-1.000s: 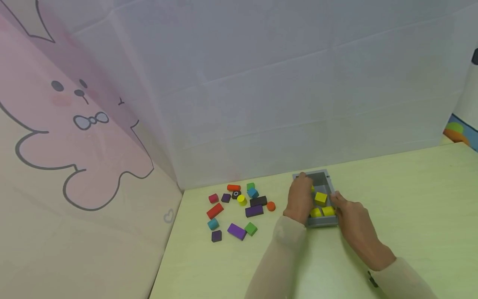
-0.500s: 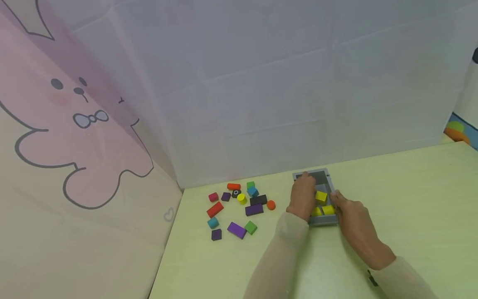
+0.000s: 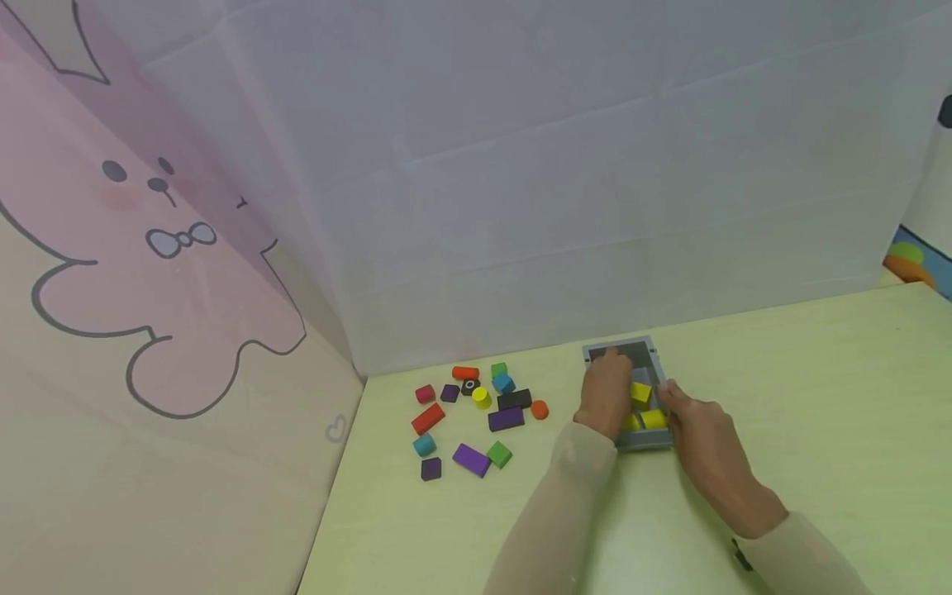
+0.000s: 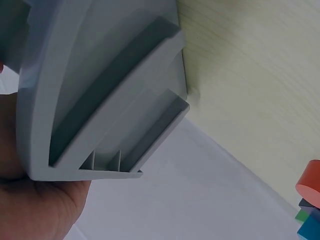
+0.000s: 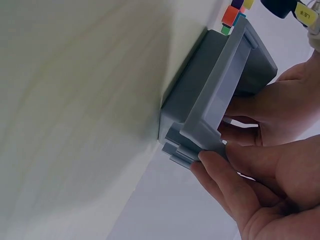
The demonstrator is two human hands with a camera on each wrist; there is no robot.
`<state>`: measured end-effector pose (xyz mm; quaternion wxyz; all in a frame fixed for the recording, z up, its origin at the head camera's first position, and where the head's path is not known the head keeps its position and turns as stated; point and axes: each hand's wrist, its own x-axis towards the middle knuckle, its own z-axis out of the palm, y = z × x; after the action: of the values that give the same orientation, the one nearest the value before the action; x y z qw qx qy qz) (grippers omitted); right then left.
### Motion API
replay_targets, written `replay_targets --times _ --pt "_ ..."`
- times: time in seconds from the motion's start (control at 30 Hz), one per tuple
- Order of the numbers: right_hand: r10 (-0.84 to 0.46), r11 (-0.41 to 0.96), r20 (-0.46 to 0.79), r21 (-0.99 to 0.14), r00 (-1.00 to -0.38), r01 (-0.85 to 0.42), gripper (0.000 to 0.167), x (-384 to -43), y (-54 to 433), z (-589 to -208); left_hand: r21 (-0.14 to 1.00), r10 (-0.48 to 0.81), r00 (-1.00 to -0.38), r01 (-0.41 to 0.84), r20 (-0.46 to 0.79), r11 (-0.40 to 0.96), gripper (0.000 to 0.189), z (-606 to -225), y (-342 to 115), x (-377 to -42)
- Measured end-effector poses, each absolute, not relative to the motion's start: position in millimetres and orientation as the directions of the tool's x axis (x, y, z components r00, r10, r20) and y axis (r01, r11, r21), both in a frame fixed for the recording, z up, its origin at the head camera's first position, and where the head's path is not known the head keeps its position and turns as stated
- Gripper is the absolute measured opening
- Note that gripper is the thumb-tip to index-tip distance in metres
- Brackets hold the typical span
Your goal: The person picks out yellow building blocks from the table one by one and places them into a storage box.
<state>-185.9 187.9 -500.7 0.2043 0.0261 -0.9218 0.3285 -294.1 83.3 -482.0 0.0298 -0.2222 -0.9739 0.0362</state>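
A small grey plastic bin (image 3: 645, 440) stands on the table with yellow blocks inside: a yellow cube (image 3: 640, 395), a yellow cylinder (image 3: 654, 419) and another yellow block (image 3: 631, 422) partly covered. My left hand (image 3: 606, 392) reaches over the bin's left side, its fingers down inside; whether they hold a block is hidden. My right hand (image 3: 702, 438) pinches the bin's right rim between thumb and fingers. In the right wrist view, the right hand (image 5: 260, 185) grips the bin's edge (image 5: 200, 132), with the left hand (image 5: 280, 102) inside behind it.
Left of the bin several loose blocks lie scattered, among them a purple block (image 3: 472, 459), a green cube (image 3: 499, 454), a red block (image 3: 428, 419), an orange piece (image 3: 539, 409) and a yellow cylinder (image 3: 481, 397). A white cloth (image 3: 521, 207) hangs behind the table (image 3: 833, 397).
My left hand has shifted slightly right within the bin and now covers more of the yellow blocks. My right hand keeps its hold on the rim; the loose blocks lie unchanged.
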Motion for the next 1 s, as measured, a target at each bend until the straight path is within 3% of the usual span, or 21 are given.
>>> replay_targets --times 1.0 --pt "0.088 0.779 0.414 -0.595 -0.906 -0.196 0.039 -186 187 -503 -0.14 0.413 -0.911 0.41 -0.014 0.901 0.023 -489 94 -294"
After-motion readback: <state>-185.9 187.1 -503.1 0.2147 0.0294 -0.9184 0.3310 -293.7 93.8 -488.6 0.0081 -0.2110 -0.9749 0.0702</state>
